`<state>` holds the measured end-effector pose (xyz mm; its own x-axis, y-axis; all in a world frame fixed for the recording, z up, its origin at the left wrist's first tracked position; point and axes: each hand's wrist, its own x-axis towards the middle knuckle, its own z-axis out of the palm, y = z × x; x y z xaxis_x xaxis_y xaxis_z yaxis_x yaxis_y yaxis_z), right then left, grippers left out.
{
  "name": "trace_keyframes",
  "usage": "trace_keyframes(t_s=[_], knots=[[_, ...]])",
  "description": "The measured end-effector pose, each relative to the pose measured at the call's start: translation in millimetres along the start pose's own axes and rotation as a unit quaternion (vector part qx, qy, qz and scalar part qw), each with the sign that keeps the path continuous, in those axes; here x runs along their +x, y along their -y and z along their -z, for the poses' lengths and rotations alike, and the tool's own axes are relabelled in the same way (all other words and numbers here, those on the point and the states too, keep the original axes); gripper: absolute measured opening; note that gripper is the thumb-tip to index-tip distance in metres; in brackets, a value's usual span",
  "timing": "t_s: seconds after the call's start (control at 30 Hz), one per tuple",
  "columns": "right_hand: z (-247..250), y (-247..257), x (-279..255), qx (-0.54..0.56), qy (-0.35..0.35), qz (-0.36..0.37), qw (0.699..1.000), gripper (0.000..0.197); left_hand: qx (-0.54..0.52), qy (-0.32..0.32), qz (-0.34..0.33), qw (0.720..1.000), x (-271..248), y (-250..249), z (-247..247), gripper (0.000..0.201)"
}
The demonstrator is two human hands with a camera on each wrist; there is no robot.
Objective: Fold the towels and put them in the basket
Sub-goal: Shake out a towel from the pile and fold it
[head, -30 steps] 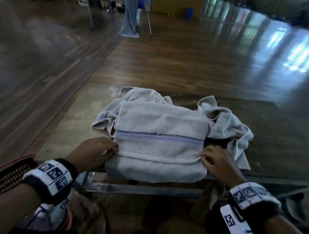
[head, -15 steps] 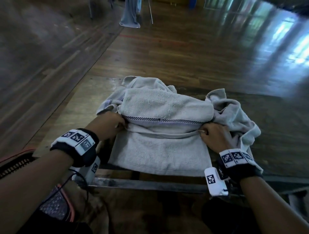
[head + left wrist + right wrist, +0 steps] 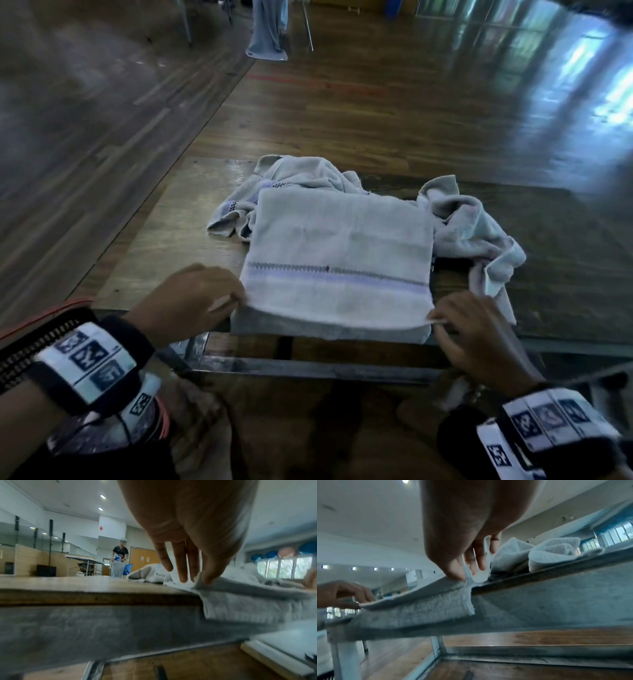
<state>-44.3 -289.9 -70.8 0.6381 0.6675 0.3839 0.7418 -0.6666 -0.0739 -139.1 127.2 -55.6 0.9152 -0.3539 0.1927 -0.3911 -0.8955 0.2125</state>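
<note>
A folded white towel (image 3: 339,260) with a purple stripe lies at the near edge of the wooden table (image 3: 164,240); its lower layer hangs over the edge. My left hand (image 3: 191,301) pinches the top layer's near left corner, and in the left wrist view the thumb and fingers of my left hand (image 3: 197,577) close on the towel (image 3: 240,599). My right hand (image 3: 469,329) pinches the near right corner; in the right wrist view my right hand (image 3: 467,573) grips the towel (image 3: 423,607) edge. Crumpled towels (image 3: 476,233) lie behind and beside it. A dark woven basket (image 3: 30,339) shows at the far left edge.
The table's metal frame (image 3: 308,366) runs just below the towel. Beyond the table is open wooden floor. In the left wrist view a person (image 3: 120,553) stands far off by another table (image 3: 82,559).
Both hands went forward to the towel's middle, then came back to the near edge with the top layer. That layer now lies flat over the towel, the stripe near the front.
</note>
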Motion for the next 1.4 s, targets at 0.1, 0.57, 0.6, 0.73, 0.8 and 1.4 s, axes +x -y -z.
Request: trace_keyframes(t_s=[0.1, 0.57, 0.6, 0.73, 0.8, 1.4], knots=[[-14.6, -4.7, -0.5, -0.013, 0.06, -0.005, 0.998, 0.025, 0.019, 0.045, 0.008, 0.999, -0.9, 1.2, -19.2, 0.017], [-36.3, -32.6, 56.5, -0.039, 0.062, -0.138, 0.988, 0.006, 0.031, 0.003, 0.094, 0.995, 56.8, 38.1, -27.4, 0.009], [-35.2, -32.4, 53.7, -0.029, 0.042, -0.137, 0.989, 0.007, 0.025, -0.016, 0.086, 0.996, 53.6, 37.7, -26.8, 0.007], [-29.4, -31.3, 38.0, -0.012, -0.069, -0.092, 0.993, 0.013, 0.056, -0.1, 0.018, 0.993, 34.3, 31.1, -23.3, 0.024], [-27.2, -28.2, 30.0, -0.025, -0.122, -0.062, 0.99, 0.009, 0.065, -0.132, -0.001, 0.989, 26.9, 27.8, -21.2, 0.024], [-41.4, -4.1, -25.2, -0.023, 0.02, 0.082, 0.996, 0.052, 0.054, -0.03, -0.069, 0.996, -12.4, 22.2, -33.5, 0.039]])
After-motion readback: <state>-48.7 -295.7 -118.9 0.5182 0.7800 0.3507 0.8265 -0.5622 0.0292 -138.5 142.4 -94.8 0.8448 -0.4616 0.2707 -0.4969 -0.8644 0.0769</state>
